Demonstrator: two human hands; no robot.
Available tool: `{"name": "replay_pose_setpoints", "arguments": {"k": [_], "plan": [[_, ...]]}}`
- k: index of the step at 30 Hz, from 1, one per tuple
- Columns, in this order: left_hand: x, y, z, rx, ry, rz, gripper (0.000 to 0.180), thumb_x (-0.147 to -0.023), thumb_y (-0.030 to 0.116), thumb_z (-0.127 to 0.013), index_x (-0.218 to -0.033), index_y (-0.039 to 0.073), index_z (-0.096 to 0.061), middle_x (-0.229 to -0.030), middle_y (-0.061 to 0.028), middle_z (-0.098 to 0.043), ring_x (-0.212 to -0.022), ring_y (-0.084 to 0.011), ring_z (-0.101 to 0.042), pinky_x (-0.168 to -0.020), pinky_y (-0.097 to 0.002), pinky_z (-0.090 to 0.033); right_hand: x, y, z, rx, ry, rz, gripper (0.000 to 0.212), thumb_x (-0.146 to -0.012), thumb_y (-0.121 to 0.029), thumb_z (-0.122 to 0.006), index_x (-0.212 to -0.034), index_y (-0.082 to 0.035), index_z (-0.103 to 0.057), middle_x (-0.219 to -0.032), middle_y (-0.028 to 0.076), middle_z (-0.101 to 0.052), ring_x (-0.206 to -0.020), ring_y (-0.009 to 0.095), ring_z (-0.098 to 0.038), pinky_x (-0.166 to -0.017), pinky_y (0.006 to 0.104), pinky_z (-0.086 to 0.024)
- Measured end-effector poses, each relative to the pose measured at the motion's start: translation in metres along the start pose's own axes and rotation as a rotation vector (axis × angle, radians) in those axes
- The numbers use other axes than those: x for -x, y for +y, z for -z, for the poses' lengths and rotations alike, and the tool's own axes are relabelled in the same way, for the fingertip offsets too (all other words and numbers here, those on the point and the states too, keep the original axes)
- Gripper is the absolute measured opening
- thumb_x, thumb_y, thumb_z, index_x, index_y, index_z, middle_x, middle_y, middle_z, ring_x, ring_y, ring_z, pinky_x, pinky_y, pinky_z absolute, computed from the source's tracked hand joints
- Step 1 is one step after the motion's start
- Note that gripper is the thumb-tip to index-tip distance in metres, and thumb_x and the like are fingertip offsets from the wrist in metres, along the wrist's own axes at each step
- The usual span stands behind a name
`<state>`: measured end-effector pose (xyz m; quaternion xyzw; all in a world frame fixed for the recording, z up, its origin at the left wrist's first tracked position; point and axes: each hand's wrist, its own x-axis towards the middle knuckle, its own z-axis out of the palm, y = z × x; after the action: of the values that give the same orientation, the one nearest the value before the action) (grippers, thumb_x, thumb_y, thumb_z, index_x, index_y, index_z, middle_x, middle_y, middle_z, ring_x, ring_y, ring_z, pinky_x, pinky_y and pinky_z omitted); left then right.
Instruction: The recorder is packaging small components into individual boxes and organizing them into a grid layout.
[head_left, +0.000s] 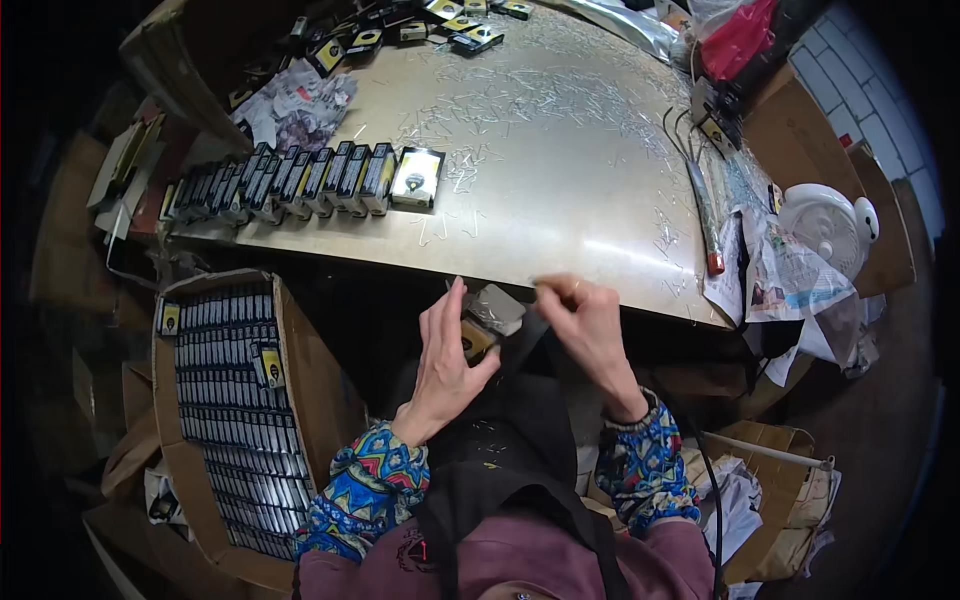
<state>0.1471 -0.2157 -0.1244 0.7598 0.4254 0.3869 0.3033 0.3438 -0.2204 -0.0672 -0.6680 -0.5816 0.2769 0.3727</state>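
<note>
In front of my lap, just off the table's near edge, my left hand (447, 350) grips a small carton (497, 310). A grey face of it points up, and a yellow and black side shows between thumb and fingers. To its right, my right hand (585, 325) is raised, apart from the carton, with fingers curled in as if pinching. Its fingertips are blurred, so whatever lies between them cannot be made out. A row of similar cartons (290, 183) stands on edge along the table's near left, with one lighter-faced carton (417, 177) at its right end.
Thin bent wire pieces (540, 95) lie scattered over the table (590, 215). More cartons (477, 38) sit loose at the back. An opened cardboard box (310, 350) packed with rows of cartons stands at my left. A white fan (822, 228) and crumpled paper are on the right.
</note>
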Motion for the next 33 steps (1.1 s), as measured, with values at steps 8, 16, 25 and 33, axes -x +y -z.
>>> {"name": "replay_pose_setpoints", "arguments": {"k": [8,16,25,33], "plan": [[0.007,-0.016,-0.017,0.290,-0.012,0.127,0.056,-0.086,-0.008,-0.062,-0.140,0.000,-0.048,-0.122,-0.0152,-0.058,-0.112,-0.0238,-0.059,-0.095,-0.0340,-0.049,-0.007,0.009,0.001,-0.058,0.014,0.063,0.025,-0.092,-0.013,-0.071,-0.113,-0.001,-0.071,-0.095,0.011,-0.069,-0.081,0.014,-0.065,-0.070,0.0255,-0.051],[-0.001,-0.001,-0.007,0.895,-0.189,0.473,0.056,-0.095,0.004,-0.062,-0.145,-0.005,-0.039,-0.131,-0.0111,-0.058,-0.117,-0.0163,-0.057,-0.101,-0.0298,-0.046,-0.009,0.003,0.011,0.069,-0.265,0.056,0.023,-0.092,-0.012,-0.070,-0.110,0.001,-0.071,-0.091,0.011,-0.071,-0.082,0.015,-0.068,-0.072,0.0265,-0.054],[-0.014,0.012,-0.011,0.096,-0.067,-0.014,0.104,-0.072,0.013,-0.086,-0.152,-0.002,-0.021,-0.138,-0.0224,-0.047,-0.124,-0.0375,-0.049,-0.104,-0.0422,-0.043,-0.019,0.012,0.014,-0.206,-0.154,0.014,0.018,-0.094,-0.008,-0.066,-0.105,0.005,-0.071,-0.082,0.009,-0.072,-0.065,0.011,-0.066,-0.058,0.0239,-0.055],[-0.021,0.011,-0.015,0.385,-0.008,0.268,0.086,-0.074,0.008,-0.080,-0.145,0.002,-0.031,-0.126,-0.0206,-0.056,-0.115,-0.0317,-0.060,-0.095,-0.0385,-0.050,0.001,0.011,0.003,-0.310,-0.368,0.027,0.024,-0.092,-0.009,-0.069,-0.113,0.002,-0.069,-0.087,0.002,-0.069,-0.078,0.007,-0.061,-0.070,0.0233,-0.051]]}}
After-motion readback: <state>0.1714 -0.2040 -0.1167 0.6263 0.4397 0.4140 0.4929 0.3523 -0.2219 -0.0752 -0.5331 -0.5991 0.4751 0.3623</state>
